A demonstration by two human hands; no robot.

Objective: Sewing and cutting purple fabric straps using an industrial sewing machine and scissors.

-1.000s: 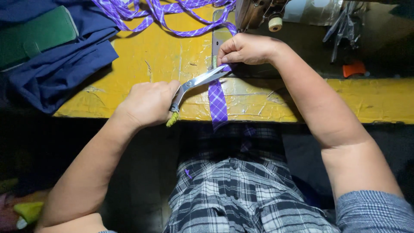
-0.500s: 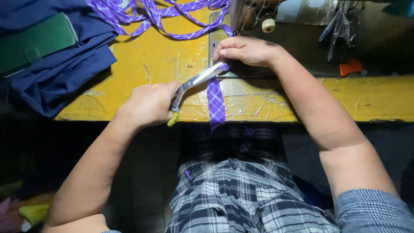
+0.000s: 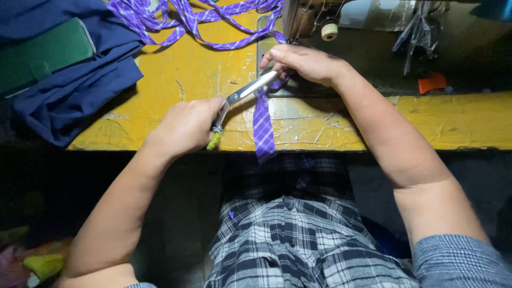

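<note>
Scissors point(image 3: 242, 98): metal blades, handle end wrapped in yellow-green; held in the left hand point(image 3: 184, 128), blades angled up and to the right, tips meeting the strip under the right hand point(image 3: 304, 64).

Strip point(image 3: 263, 125): narrow purple fabric with a pale check; pinned at its upper end by the right hand, laid straight down the yellow surface point(image 3: 176, 85), lower end hanging over the near edge.

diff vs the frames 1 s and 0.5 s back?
Little changed. The right hand still pins the purple strip near the sewing machine; the left hand keeps its grip on the scissors, blades at the strip. The view shifted slightly. Navy cloth unmoved.
</note>
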